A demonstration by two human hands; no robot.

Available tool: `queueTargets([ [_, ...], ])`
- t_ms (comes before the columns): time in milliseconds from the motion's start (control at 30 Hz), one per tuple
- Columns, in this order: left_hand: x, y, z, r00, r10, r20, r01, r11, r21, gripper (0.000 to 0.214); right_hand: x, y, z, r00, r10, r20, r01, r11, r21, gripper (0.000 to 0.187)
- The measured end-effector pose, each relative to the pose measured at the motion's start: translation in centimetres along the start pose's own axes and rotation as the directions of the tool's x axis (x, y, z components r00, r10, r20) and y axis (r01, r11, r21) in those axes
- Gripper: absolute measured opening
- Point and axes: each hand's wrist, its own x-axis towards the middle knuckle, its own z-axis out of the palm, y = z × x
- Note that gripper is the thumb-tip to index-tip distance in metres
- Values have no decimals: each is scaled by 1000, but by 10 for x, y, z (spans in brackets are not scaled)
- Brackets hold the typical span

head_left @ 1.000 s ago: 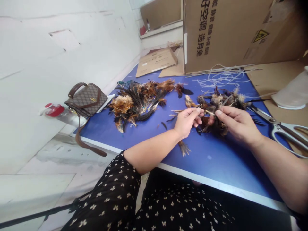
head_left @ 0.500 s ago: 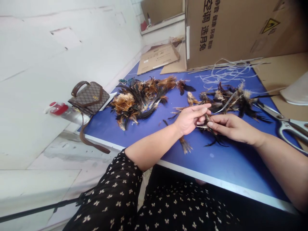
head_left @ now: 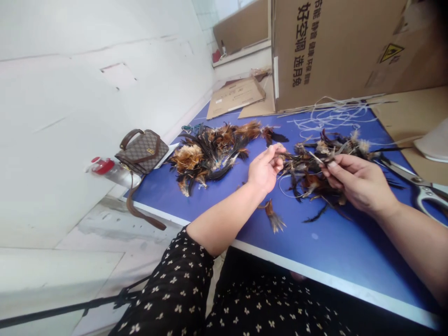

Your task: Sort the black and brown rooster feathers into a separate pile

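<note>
Pulled apart since before: left hand [head_left: 264, 169] fingers pinched shut on one end of feathers [head_left: 307, 181], right hand [head_left: 359, 183] fingers clamped on the other, strung between, over worktop [head_left: 332, 235].

The left hand [head_left: 264, 168] and right hand [head_left: 357, 182], fingertips together a moment earlier, are now apart, with the feather bundle [head_left: 308, 179] spread between both grips.
</note>
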Motion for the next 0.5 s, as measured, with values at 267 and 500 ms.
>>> queueTargets([
  [267, -1, -11, -2, 1000, 15, 15, -16, 999, 38, 19, 2, -2, 4, 989, -48, -138, 57, 997, 57, 59],
  [500, -26, -35, 3, 967, 19, 255, -70, 979, 191, 50, -8, -11, 20, 999, -32, 39, 33, 999, -27, 57],
])
